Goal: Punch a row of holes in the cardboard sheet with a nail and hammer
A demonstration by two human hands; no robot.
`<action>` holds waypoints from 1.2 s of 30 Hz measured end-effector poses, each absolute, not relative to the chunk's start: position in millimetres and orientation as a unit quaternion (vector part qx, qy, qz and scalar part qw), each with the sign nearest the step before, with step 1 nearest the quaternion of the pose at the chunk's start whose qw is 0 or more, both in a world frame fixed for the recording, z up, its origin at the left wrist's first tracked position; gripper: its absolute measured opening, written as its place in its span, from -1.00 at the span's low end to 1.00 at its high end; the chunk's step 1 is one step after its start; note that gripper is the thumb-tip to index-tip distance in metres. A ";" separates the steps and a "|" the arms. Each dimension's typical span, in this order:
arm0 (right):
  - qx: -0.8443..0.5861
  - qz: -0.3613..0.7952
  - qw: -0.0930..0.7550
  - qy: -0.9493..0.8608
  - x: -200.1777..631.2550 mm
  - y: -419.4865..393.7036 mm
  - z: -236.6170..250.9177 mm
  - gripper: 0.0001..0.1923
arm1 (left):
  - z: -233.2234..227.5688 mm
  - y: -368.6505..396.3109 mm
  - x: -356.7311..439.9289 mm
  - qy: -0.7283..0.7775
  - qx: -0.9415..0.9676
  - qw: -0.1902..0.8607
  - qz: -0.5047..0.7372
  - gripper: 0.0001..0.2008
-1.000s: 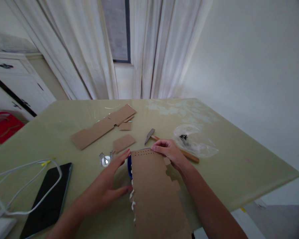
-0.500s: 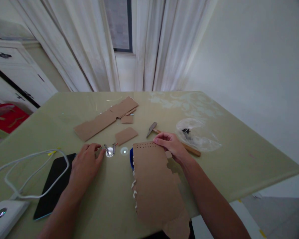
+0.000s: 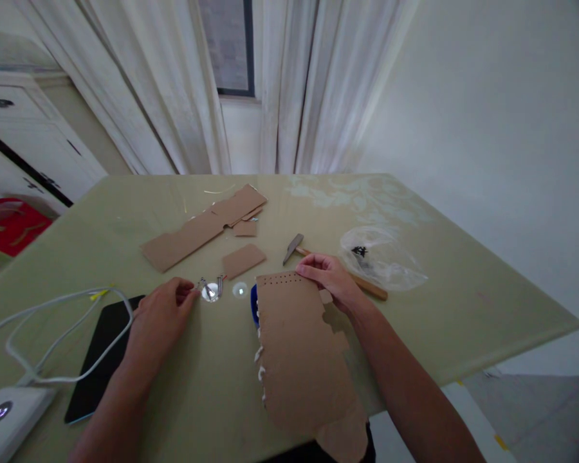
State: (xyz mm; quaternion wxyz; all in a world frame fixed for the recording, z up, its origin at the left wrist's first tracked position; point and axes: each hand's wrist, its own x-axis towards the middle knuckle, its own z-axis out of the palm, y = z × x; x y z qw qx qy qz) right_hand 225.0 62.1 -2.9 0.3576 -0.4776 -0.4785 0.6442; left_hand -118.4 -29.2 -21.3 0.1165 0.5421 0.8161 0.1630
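Note:
A long piece of cardboard [image 3: 299, 347] lies in front of me, with rows of small holes along its far edge and white blobs down its left side. My right hand [image 3: 330, 276] grips its far right corner, thumb on top. Something blue [image 3: 254, 303] shows under its left edge. To the left, my left hand [image 3: 161, 315] is closed, thumb and fingertips together; anything between them is too small to make out. Just right of those fingertips, several screws [image 3: 219, 285] lie by a shiny round disc [image 3: 210, 293]. Another clear disc [image 3: 240, 290] is nearer the cardboard.
Behind my right hand lies a hammer [image 3: 294, 247] with a wooden handle, beside a clear plastic bag [image 3: 390, 267] of small black pieces. Cardboard offcuts [image 3: 197, 233] sit farther back. On the left are a black phone [image 3: 96, 360], a white cable [image 3: 65, 381] and a white device [image 3: 17, 418].
My left thumb and fingertips have come together and moved slightly left, away from the screws. My right hand keeps its hold on the cardboard. The camera view has shifted a little.

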 end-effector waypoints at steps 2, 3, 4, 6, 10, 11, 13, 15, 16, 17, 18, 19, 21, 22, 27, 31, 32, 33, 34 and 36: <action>-0.478 0.639 0.362 -0.482 224.9 62.2 -3.4 -0.54 | -18.7 -30.3 -119.9 0.821 0.538 0.125 0.143 -0.67; -0.478 0.638 0.364 -0.482 224.8 62.3 -3.7 -0.54 | -17.4 -31.1 -120.2 0.824 0.537 0.129 0.128 -0.66; -0.478 0.638 0.364 -0.482 224.6 62.3 -4.0 -0.53 | -16.4 -31.9 -119.9 0.825 0.539 0.129 0.114 -0.65; -0.476 0.640 0.362 -0.482 224.4 62.4 -4.2 -0.52 | -15.0 -33.6 -117.5 0.824 0.544 0.123 0.095 -0.63; -0.470 0.645 0.364 -0.481 223.8 62.4 -3.7 -0.51 | -15.2 -35.8 -108.2 0.818 0.562 0.094 0.077 -0.63; -0.469 0.646 0.364 -0.480 223.8 62.3 -3.5 -0.51 | -15.6 -35.9 -106.3 0.815 0.567 0.087 0.077 -0.64; -0.468 0.648 0.363 -0.479 223.8 62.3 -3.3 -0.52 | -16.4 -35.6 -104.6 0.812 0.572 0.082 0.084 -0.64; -0.469 0.646 0.362 -0.481 224.1 62.4 -3.4 -0.53 | -17.1 -34.5 -105.5 0.811 0.569 0.099 0.091 -0.64; -0.470 0.645 0.362 -0.482 224.2 62.5 -3.6 -0.53 | -17.4 -33.7 -106.7 0.812 0.564 0.116 0.094 -0.64; -0.472 0.643 0.361 -0.483 224.4 62.6 -3.8 -0.54 | -17.9 -32.8 -108.0 0.813 0.558 0.133 0.095 -0.65; -0.473 0.643 0.360 -0.483 224.5 62.7 -4.1 -0.54 | -18.6 -32.0 -109.2 0.814 0.553 0.150 0.095 -0.66; -0.473 0.643 0.359 -0.483 224.7 62.8 -4.4 -0.54 | -19.4 -31.2 -110.2 0.814 0.549 0.162 0.094 -0.67; -0.472 0.645 0.359 -0.482 225.0 63.0 -5.0 -0.54 | -21.4 -30.2 -110.8 0.815 0.546 0.173 0.090 -0.69; -0.469 0.647 0.360 -0.481 225.1 63.1 -5.3 -0.54 | -22.3 -30.1 -110.3 0.814 0.547 0.172 0.090 -0.69; -0.468 0.644 0.359 -0.487 225.7 63.1 -6.4 -0.55 | -25.1 -32.3 -105.7 0.813 0.553 0.140 0.116 -0.69; -0.466 0.643 0.360 -0.490 225.5 63.5 -6.8 -0.54 | -27.2 -33.1 -107.5 0.805 0.556 0.129 0.161 -0.68; -0.467 0.642 0.360 -0.491 225.4 63.8 -6.7 -0.53 | -27.9 -32.7 -109.0 0.805 0.554 0.128 0.171 -0.67; -0.467 0.641 0.360 -0.492 225.4 64.1 -6.6 -0.53 | -28.5 -32.1 -110.6 0.805 0.551 0.126 0.181 -0.66; -0.468 0.641 0.358 -0.492 225.3 64.5 -6.5 -0.53 | -28.8 -31.3 -112.2 0.805 0.548 0.123 0.191 -0.66; -0.468 0.642 0.357 -0.492 225.0 65.2 -6.0 -0.51 | -28.2 -29.5 -114.1 0.802 0.543 0.121 0.216 -0.63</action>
